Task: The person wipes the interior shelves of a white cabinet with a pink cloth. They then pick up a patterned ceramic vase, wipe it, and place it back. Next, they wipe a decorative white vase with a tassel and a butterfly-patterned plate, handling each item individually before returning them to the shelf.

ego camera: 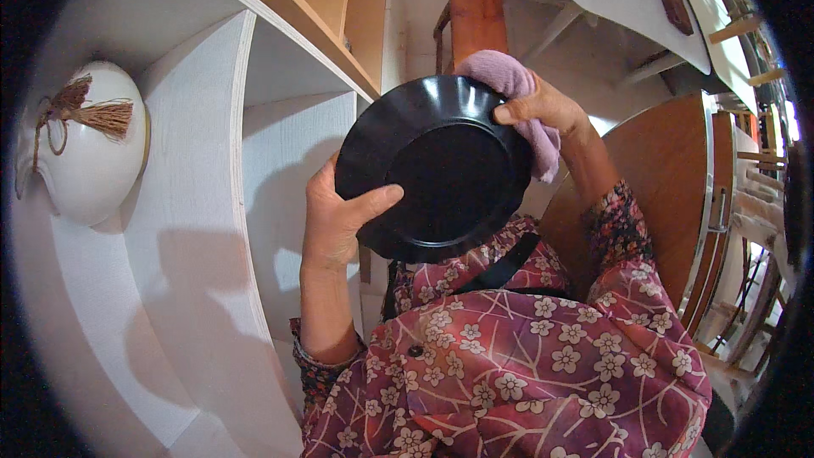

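A round, glossy black plate is held up in front of my body, its face tilted towards me. My left hand grips its left edge, with the thumb lying on the face and the fingers hidden behind. At the upper right rim, my right hand pinches the plate through a pink cloth. The cloth is folded over the rim there and hangs down beside the plate. My right thumb rests on the plate's front.
To the left stands a white wooden shelf unit with upright dividers. One compartment holds a white vase with a brown tassel. A reddish wooden bench is ahead. On the right are a white table and a brown wooden panel.
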{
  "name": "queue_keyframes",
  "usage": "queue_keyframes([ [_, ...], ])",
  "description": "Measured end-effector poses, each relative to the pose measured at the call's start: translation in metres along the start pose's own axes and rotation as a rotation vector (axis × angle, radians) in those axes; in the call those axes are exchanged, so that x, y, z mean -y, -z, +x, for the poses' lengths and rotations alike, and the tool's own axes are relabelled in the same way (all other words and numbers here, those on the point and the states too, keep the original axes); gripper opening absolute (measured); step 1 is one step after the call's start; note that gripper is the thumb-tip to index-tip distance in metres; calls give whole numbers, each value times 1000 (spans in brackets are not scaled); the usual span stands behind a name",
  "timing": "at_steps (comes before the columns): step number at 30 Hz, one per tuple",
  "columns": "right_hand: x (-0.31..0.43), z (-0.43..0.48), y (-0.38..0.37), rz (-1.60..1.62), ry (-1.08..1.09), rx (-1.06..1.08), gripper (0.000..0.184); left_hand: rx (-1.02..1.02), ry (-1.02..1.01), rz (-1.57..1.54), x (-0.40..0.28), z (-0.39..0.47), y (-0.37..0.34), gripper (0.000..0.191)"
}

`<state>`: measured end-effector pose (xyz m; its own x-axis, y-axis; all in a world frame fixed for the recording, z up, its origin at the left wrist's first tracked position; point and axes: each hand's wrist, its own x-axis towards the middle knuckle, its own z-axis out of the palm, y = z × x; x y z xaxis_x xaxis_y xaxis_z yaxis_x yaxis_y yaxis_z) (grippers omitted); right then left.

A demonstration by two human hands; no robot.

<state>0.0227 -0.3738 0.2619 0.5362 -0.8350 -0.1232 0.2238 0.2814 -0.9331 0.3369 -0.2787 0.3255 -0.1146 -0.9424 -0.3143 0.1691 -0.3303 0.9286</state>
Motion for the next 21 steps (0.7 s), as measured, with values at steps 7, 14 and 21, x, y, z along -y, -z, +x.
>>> queue_keyframes([
  [7, 9, 22, -3, -81, -208, -155, 50, -9, 99, -118, 21, -4, -1, 44],
  [14, 8, 29, -95, -993, 607, -440, 78, -204, -11, 287, 37, 1, -9, 43],
  [21, -12, 38, -124, -1162, 670, -442, 53, -264, -122, 273, 35, -1, -16, 25],
])
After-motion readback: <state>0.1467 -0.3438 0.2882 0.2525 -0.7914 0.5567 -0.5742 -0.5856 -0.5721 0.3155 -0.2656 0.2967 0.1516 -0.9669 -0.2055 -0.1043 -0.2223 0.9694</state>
